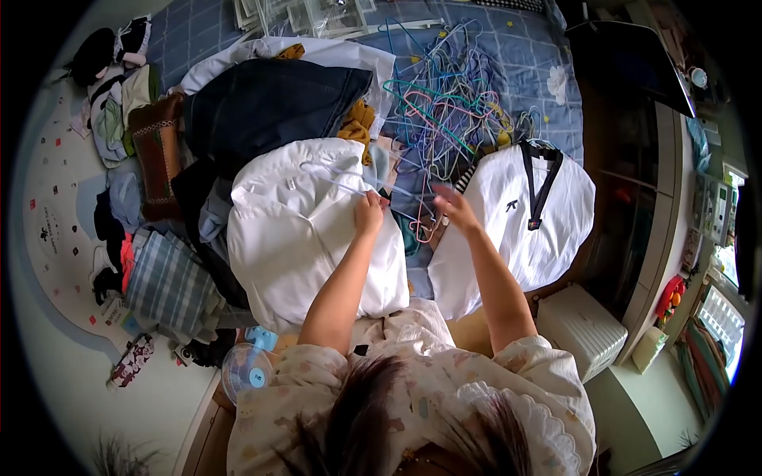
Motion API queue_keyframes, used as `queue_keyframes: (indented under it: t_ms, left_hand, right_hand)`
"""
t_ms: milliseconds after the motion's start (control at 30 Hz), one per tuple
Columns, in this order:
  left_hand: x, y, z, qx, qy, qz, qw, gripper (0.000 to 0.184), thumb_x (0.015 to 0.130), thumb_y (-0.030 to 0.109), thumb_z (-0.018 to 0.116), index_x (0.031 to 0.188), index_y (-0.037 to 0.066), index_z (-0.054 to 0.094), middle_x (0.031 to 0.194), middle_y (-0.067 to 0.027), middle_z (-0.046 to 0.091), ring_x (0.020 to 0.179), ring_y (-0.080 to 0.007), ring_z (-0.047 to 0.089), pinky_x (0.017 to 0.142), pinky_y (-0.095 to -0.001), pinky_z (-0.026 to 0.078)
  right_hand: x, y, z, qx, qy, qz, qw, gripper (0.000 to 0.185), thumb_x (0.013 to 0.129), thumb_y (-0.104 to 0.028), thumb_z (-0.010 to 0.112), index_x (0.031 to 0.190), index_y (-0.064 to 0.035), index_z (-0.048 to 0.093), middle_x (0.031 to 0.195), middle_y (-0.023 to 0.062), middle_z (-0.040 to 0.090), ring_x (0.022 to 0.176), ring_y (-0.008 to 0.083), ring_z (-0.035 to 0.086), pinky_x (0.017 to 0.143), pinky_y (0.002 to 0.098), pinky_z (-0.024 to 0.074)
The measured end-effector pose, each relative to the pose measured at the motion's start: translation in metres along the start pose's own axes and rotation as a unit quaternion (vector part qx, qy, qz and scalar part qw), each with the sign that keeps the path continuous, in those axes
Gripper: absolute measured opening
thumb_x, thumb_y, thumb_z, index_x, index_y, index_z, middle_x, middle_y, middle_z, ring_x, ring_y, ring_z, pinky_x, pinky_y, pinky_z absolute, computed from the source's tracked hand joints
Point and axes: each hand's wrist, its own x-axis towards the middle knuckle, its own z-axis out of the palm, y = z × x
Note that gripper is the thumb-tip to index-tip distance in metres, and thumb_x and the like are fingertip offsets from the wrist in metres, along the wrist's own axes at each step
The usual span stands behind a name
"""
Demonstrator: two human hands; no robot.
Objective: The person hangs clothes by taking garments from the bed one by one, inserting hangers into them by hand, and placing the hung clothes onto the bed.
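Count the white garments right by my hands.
2: one plain white garment by your left hand, and one white top with a black V-shaped collar by your right hand. Others may be hidden underneath.

I see daylight enter by the window (724, 313) at the right; the cabinet (627, 194) is dim. The right hand (456, 209) is blurred, and the edges curve strongly into black.
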Motion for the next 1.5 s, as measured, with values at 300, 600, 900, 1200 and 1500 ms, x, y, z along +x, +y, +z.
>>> queue_keyframes:
  t_ms: [300,600,900,1200,1500]
  left_hand:
    - [0.004,-0.029,-0.014,0.144,-0.033,0.027,0.989,0.029,0.089,0.019,0.043,0.076,0.001,0.061,0.071,-0.0132,0.064,0.063,-0.0239,0.060,0.059,-0.0326,0.048]
    - [-0.015,-0.023,-0.012,0.184,-0.006,-0.013,0.983,0.030,0.094,0.020,0.042,0.082,-0.004,0.056,0.068,-0.0144,0.063,0.056,-0.0213,0.060,0.049,-0.0323,0.048]
    - [-0.059,0.057,-0.044,0.132,-0.144,0.077,0.978,0.027,0.095,0.027,0.047,0.101,0.002,0.056,0.082,-0.0099,0.067,0.067,-0.0173,0.066,0.058,-0.0270,0.049]
    - [-0.034,0.178,-0.209,0.478,0.418,0.254,0.730,0.050,0.070,0.025,0.076,0.110,0.009,0.050,0.104,-0.0147,0.052,0.101,-0.0298,0.051,0.085,-0.0397,0.043]
    - [-0.012,0.174,-0.257,0.605,0.251,0.322,0.684,0.014,0.086,0.021,0.055,0.080,0.009,0.060,0.075,-0.0123,0.065,0.069,-0.0309,0.063,0.060,-0.0436,0.049]
  right_hand:
    - [-0.041,0.076,0.027,-0.464,-0.015,0.010,0.886,0.012,0.085,-0.015,0.050,0.093,-0.0091,0.057,0.090,0.0177,0.063,0.086,0.0388,0.059,0.073,0.0435,0.0484]
    - [-0.056,0.082,0.023,-0.478,-0.078,0.031,0.874,0.014,0.088,-0.012,0.045,0.091,-0.0035,0.055,0.084,0.0184,0.063,0.077,0.0350,0.063,0.068,0.0410,0.0507]
    - [-0.097,0.051,0.096,-0.055,0.163,0.062,0.983,0.010,0.094,-0.010,0.041,0.091,-0.0054,0.049,0.077,0.0107,0.062,0.060,0.0203,0.061,0.057,0.0342,0.0486]
    - [-0.089,-0.106,-0.006,-0.410,0.201,-0.180,0.871,0.020,0.089,-0.004,0.048,0.107,-0.0099,0.053,0.086,0.0174,0.064,0.073,0.0364,0.063,0.060,0.0409,0.0487]
    - [-0.057,-0.177,0.005,-0.591,0.094,-0.390,0.700,0.026,0.080,-0.003,0.054,0.106,-0.0100,0.056,0.077,0.0074,0.060,0.066,0.0268,0.062,0.055,0.0367,0.0497]
